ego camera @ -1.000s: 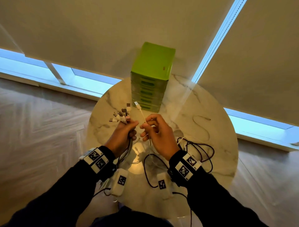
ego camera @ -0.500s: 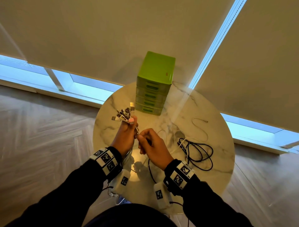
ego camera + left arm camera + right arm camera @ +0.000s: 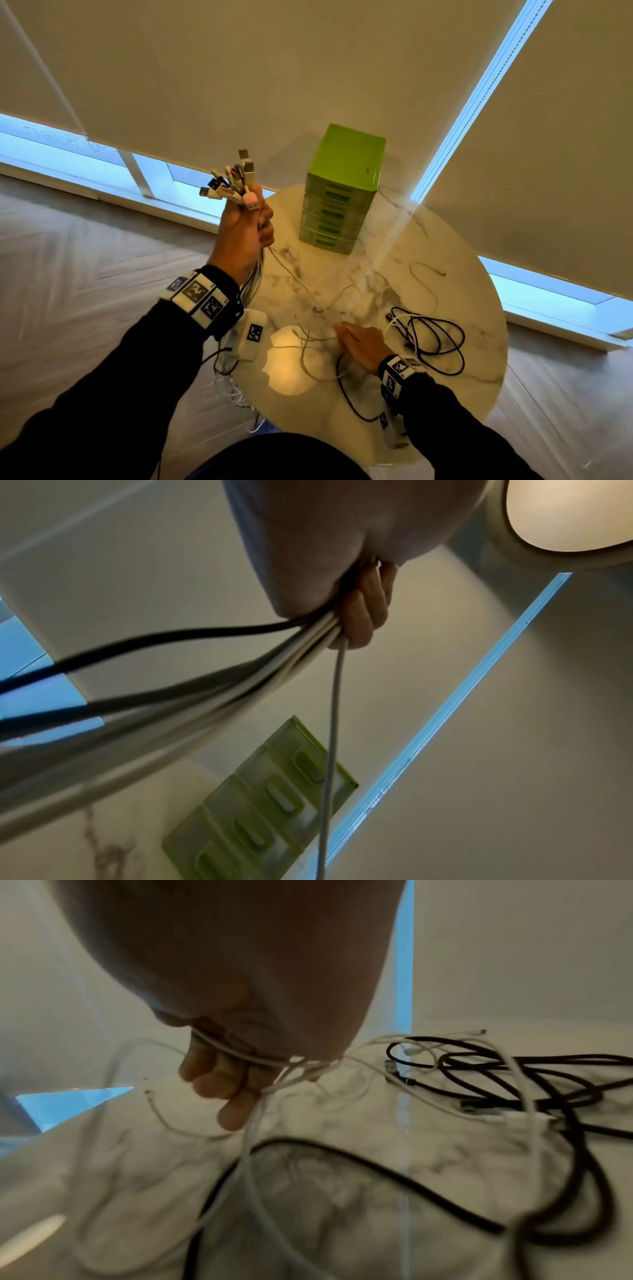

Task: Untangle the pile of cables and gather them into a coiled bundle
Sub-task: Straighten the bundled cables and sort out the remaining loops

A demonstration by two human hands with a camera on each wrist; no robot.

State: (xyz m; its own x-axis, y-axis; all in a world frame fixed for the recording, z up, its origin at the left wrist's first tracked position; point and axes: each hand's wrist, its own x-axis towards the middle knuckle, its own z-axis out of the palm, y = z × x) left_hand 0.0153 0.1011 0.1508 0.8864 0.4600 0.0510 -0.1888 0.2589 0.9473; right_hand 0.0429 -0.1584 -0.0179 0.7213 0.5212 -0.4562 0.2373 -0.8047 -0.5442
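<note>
My left hand [image 3: 245, 228] is raised above the table's left edge and grips a bunch of cables [image 3: 260, 680], black and white. Their plug ends [image 3: 233, 185] fan out above the fist. The cords hang down past my wrist, and one thin white cord [image 3: 291, 274] runs from the fist down to the tabletop. My right hand [image 3: 361, 344] is low over the round marble table [image 3: 462, 308], its fingers [image 3: 219, 1080] curled round thin white cables [image 3: 257, 1123]. A loose tangle of black cables [image 3: 435, 339] lies just right of that hand.
A green plastic drawer unit [image 3: 342, 192] stands at the back of the table near the blinds. A ceiling lamp's bright reflection [image 3: 291, 363] shows on the marble between my arms. Some cable loops [image 3: 229, 387] hang over the near left table edge. Wood floor surrounds the table.
My left hand has lifted the bunch of plug ends up and to the left. My right hand has left it and dropped to the white cables on the table.
</note>
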